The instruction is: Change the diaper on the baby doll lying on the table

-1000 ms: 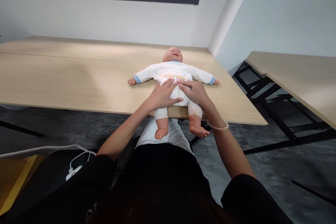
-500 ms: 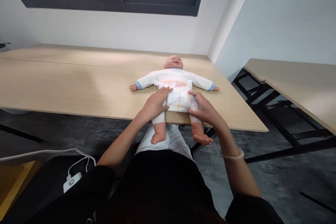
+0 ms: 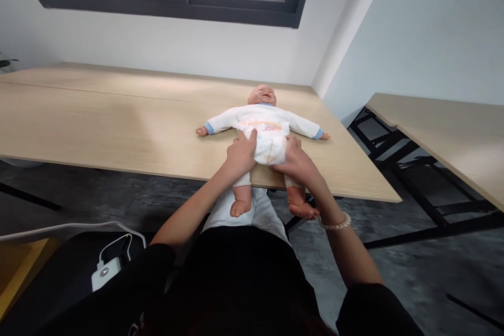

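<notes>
Two bare forearms reach from the near side toward the far side, slanting inward. The left forearm [image 3: 189,212] angles far and to the right; the right forearm [image 3: 348,241] angles far and to the left. The left hand [image 3: 241,153] is palm down, its back facing up and its fingers pointing far. The right hand [image 3: 298,161] lies level with it, fingers curved, thumb stretched left. The hands are near each other with a gap between; both wrists look fairly straight.
</notes>
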A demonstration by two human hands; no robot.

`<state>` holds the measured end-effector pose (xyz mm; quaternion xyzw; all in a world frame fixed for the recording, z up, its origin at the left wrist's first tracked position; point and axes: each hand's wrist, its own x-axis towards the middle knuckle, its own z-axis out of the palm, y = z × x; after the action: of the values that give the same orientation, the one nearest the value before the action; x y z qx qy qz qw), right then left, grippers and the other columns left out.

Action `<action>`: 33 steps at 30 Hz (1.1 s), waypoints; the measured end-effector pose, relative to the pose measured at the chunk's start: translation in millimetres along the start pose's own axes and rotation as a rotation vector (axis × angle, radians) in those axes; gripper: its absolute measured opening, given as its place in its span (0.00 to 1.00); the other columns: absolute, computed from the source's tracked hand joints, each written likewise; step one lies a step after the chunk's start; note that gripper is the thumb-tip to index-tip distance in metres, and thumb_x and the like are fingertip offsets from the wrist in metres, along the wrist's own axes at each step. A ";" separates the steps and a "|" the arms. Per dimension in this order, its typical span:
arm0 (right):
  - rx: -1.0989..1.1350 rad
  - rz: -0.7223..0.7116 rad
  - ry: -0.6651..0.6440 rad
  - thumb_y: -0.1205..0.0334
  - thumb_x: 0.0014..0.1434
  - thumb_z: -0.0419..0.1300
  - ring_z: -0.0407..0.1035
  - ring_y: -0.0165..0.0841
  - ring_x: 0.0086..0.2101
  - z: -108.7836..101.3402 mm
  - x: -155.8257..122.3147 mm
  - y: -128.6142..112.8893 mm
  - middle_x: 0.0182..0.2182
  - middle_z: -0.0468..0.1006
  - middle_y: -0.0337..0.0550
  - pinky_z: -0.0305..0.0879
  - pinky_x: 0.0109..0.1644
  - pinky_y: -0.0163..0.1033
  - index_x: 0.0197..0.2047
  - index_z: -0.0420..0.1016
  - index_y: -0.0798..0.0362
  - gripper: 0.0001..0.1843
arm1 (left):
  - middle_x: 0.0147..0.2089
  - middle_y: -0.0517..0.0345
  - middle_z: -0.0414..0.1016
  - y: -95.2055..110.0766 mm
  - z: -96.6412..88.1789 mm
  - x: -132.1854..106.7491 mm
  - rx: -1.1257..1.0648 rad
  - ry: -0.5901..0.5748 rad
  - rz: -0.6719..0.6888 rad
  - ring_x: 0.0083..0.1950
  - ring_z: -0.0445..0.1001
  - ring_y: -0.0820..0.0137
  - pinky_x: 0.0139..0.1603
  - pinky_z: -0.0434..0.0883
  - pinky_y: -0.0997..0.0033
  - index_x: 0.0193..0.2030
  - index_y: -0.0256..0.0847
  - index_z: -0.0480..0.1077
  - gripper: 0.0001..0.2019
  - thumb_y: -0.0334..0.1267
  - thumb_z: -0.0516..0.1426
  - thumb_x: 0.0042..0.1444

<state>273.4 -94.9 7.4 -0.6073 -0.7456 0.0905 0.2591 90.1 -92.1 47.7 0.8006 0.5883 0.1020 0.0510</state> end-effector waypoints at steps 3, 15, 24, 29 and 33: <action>-0.049 -0.015 0.080 0.60 0.48 0.61 0.67 0.56 0.48 -4.3 5.1 2.5 0.52 0.63 0.60 0.67 0.47 0.53 0.57 0.55 0.55 0.33 | 0.57 0.32 0.65 -1.5 -4.0 1.4 0.036 0.061 -0.023 0.55 0.71 0.46 0.44 0.72 0.56 0.68 0.37 0.52 0.31 0.29 0.54 0.57; -0.093 0.126 -0.096 0.56 0.48 0.61 0.69 0.57 0.44 -14.8 4.7 -8.6 0.54 0.62 0.62 0.67 0.45 0.53 0.58 0.54 0.57 0.37 | 0.57 0.33 0.66 -15.3 -7.1 -0.6 0.067 -0.022 0.034 0.47 0.76 0.48 0.39 0.73 0.57 0.65 0.33 0.53 0.29 0.35 0.55 0.57; 0.119 0.030 -0.160 0.48 0.43 0.69 0.55 0.55 0.60 -12.6 3.3 5.3 0.58 0.58 0.59 0.58 0.61 0.54 0.62 0.50 0.56 0.50 | 0.63 0.31 0.61 -12.9 -8.7 -5.0 0.008 -0.109 0.015 0.55 0.73 0.46 0.47 0.72 0.59 0.71 0.33 0.41 0.53 0.49 0.68 0.48; 0.017 0.114 -0.126 0.51 0.48 0.67 0.60 0.57 0.57 -8.6 4.1 -10.3 0.57 0.59 0.61 0.63 0.56 0.54 0.60 0.52 0.58 0.43 | 0.62 0.33 0.63 -7.1 -7.2 -5.3 -0.001 -0.083 -0.012 0.56 0.72 0.47 0.48 0.72 0.58 0.70 0.33 0.45 0.42 0.51 0.60 0.58; -0.100 0.195 -0.121 0.53 0.52 0.65 0.64 0.58 0.53 -9.1 2.1 -27.4 0.56 0.60 0.64 0.65 0.53 0.54 0.59 0.51 0.59 0.39 | 0.60 0.32 0.65 6.5 -7.7 -6.1 0.071 -0.084 -0.079 0.55 0.73 0.48 0.49 0.72 0.56 0.69 0.30 0.46 0.36 0.40 0.58 0.60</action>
<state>254.1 -101.3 28.1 -0.6823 -0.7009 0.1144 0.1733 92.7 -100.2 55.8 0.7817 0.6199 0.0454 0.0511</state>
